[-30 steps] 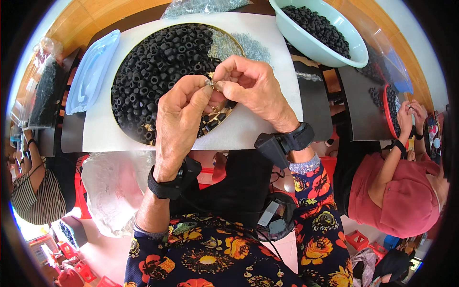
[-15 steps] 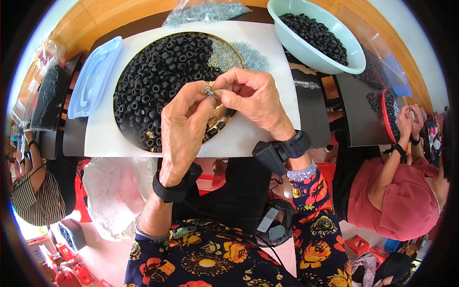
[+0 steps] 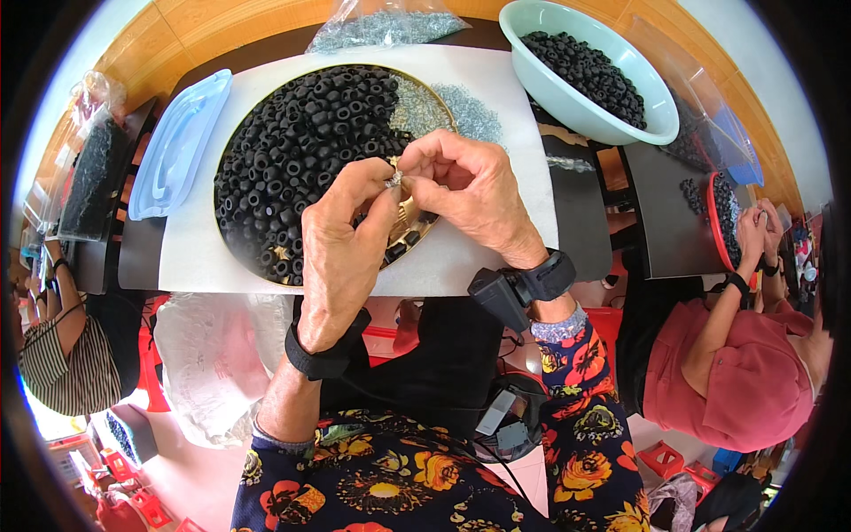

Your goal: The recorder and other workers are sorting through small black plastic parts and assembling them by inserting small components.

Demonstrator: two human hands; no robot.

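Over the round gold-rimmed tray (image 3: 292, 284), my hands meet fingertip to fingertip. My left hand (image 3: 346, 235) pinches a small shiny, clear-looking piece (image 3: 393, 180) between thumb and forefinger. Right beside it, the thumb and forefinger of my right hand (image 3: 470, 191) are pressed together; whatever they hold is hidden. Many small black hollow caps (image 3: 301, 133) fill most of the tray below. Tiny clear pieces (image 3: 417, 105) lie at its far right side, and more of them (image 3: 474, 115) spread onto the white mat (image 3: 523, 195).
A pale green basin (image 3: 660, 115) of black caps stands at the back right. A blue plastic lid (image 3: 177, 146) lies left of the tray. Behind it is a clear bag (image 3: 386, 31) of tiny pieces. People sit at both sides, one with hands (image 3: 758, 232) at a red tray (image 3: 716, 222).
The small piece has turned between my fingertips and now looks paler. My right fingers have shifted slightly, staying close to the left ones. The whole view has moved a little.
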